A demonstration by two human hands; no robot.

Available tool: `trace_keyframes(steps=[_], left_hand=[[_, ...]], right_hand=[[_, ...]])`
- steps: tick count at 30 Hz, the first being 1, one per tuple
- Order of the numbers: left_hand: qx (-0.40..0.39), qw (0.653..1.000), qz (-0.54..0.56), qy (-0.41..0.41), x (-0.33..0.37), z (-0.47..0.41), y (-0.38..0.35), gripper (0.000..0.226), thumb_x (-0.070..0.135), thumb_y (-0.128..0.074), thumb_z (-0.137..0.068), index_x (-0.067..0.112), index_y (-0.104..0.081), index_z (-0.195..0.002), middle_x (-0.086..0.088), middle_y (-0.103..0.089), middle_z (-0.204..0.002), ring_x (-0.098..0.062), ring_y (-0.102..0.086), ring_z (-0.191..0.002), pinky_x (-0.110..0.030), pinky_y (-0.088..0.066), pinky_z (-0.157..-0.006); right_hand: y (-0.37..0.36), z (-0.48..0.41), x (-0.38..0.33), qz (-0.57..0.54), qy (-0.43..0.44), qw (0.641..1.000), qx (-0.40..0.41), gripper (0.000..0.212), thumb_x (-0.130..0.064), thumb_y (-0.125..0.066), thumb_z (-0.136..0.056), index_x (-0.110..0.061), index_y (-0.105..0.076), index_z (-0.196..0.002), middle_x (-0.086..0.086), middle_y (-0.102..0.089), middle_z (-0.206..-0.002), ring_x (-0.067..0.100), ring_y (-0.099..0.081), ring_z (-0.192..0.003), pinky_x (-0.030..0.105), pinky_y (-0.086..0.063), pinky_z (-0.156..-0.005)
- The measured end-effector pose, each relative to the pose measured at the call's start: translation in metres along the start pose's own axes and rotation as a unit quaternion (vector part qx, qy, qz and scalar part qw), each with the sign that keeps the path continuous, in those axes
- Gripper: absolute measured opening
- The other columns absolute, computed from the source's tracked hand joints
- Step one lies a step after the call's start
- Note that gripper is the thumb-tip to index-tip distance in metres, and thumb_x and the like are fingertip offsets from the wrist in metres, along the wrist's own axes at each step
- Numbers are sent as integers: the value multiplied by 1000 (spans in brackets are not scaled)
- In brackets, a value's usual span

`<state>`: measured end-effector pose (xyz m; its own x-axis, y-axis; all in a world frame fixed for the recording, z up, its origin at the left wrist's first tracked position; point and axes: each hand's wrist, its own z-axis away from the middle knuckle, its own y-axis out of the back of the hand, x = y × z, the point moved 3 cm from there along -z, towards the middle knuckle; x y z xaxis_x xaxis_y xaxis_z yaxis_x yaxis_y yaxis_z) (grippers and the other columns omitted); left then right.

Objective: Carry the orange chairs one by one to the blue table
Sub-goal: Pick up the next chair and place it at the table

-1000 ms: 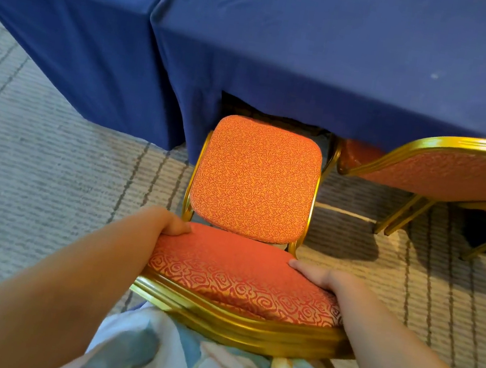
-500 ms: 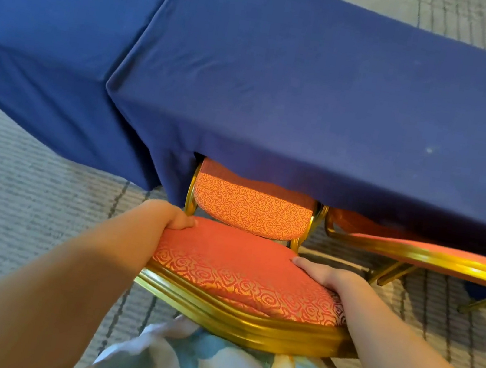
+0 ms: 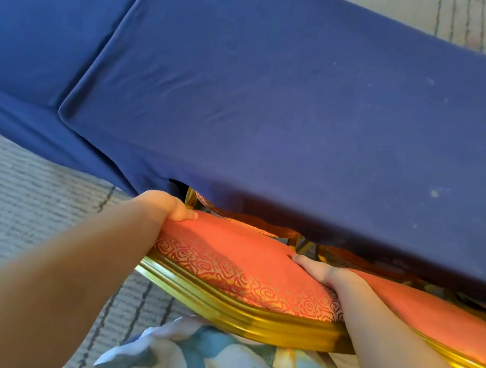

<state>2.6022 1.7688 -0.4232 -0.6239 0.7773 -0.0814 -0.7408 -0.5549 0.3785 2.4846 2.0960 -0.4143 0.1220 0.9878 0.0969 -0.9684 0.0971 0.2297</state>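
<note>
You hold the orange patterned-fabric chair with the gold metal frame [image 3: 241, 266] by the two upper corners of its backrest. Your left hand [image 3: 168, 207] is curled round the left corner. Your right hand [image 3: 323, 273] clasps the right edge, thumb laid along the cushion, fingers hidden behind it. A grip at both corners lets you steer the chair squarely. Its seat lies largely under the skirt of the blue cloth-covered table [image 3: 310, 115], with only a strip showing. Judgement: this placement is nearly complete. A second orange chair [image 3: 443, 320] stands just beside it on your right, likewise tucked in. Risk: the gold frames may knock together.
</note>
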Motion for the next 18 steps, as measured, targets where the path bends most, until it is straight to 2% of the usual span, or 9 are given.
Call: trace_keyframes(steps=[4,7,10,14,18], left_hand=[[3,1000,-12,5,9,-1,11,72,60,-36,-97,11,-34,-150,-10,-29,-157,-30,-30,-143,-39,-25,-115],[-15,1000,-8,2,11,9,16,70,58,-36,-97,11,-36,-149,-10,-34,-155,-31,-39,-138,-38,-32,-111],[-8,1000,11,-1,11,18,14,68,55,-35,-99,10,-35,-149,-12,-32,-156,-32,-34,-140,-41,-27,-114],[46,998,45,-27,14,44,17,61,48,-40,-100,7,-42,-145,-13,-38,-152,-33,-38,-137,-40,-30,-112],[100,990,70,-67,17,76,21,52,37,-41,-102,5,-44,-143,-14,-39,-151,-33,-38,-137,-38,-30,-110]], right_hand=[[12,-3,-8,-10,19,1000,-9,73,-64,-29,-98,-16,-30,-153,11,-34,-156,30,-38,-139,38,-27,-113],[11,-2,-13,8,23,1000,-16,73,-64,-30,-97,-17,-31,-153,10,-32,-157,29,-38,-140,38,-26,-115],[12,8,-16,25,47,998,45,74,-65,-36,-95,-15,-38,-151,10,-35,-156,29,-39,-140,39,-29,-115],[13,37,-35,67,144,980,117,60,-54,-53,-93,-9,-59,-132,11,-58,-137,28,-56,-124,32,-41,-102],[3,71,-62,26,221,961,161,39,-45,-57,-93,-13,-69,-112,8,-69,-114,25,-63,-105,33,-45,-92]])
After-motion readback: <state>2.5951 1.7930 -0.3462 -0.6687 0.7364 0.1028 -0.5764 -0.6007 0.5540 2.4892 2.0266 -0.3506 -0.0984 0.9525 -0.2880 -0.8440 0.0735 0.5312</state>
